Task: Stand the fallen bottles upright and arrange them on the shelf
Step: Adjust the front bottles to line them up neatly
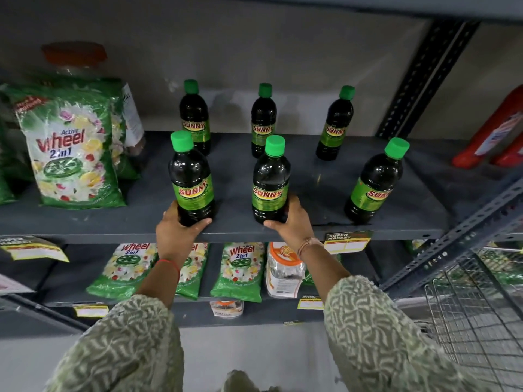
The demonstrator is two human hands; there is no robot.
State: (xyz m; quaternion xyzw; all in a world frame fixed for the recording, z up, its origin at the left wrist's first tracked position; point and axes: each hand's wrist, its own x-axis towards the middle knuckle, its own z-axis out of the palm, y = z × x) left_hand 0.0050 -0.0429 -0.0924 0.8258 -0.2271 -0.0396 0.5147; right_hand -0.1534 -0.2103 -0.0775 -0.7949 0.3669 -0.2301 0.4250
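Left hand (177, 232) gripped the front-left dark green-capped plastic bottle (192, 179); right hand (293, 222) gripped the front-middle bottle (270, 181). Green detergent packet (70, 148) stood left on the grey metal shelf (325, 179), four bottles upright nearby.

Six bottles stand on the shelf (325, 182): three at the back (195, 117) (263, 120) (335, 123), three at the front (192, 179) (271, 179) (375, 182). Two hands are in view, the left hand (175, 230) and the right hand (294, 224). Five detergent packs are visible, two beside the bottles (70, 148) (120, 120) and three on the shelf below (124, 270) (194, 270) (240, 271).
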